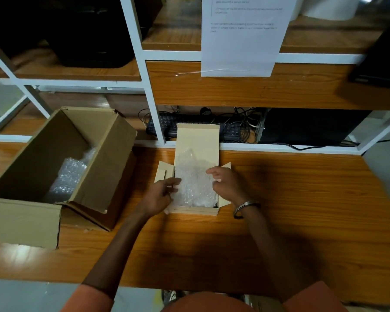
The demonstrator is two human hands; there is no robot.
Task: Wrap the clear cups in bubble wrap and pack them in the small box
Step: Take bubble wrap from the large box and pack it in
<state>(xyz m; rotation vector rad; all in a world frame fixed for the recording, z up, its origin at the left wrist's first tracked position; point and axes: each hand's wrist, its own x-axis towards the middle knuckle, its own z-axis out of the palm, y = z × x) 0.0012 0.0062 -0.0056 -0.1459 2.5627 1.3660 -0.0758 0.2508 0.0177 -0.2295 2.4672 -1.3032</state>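
Both my left hand [161, 192] and right hand [223, 182] sit open-fingered on the bubble-wrapped bundle [195, 181], so I'd press evenly till it's snug in the small box [197, 210] mid-desk.

The person wears a salmon-orange short-sleeved top; the left sleeve [89, 299] ends above the elbow, and the right sleeve [314, 298] shows at the bottom edge. Both forearms are bare. On the right wrist sits a silvery metal bracelet [245, 207] with a ridged, notched section. The left wrist carries nothing, and no rings are discernible
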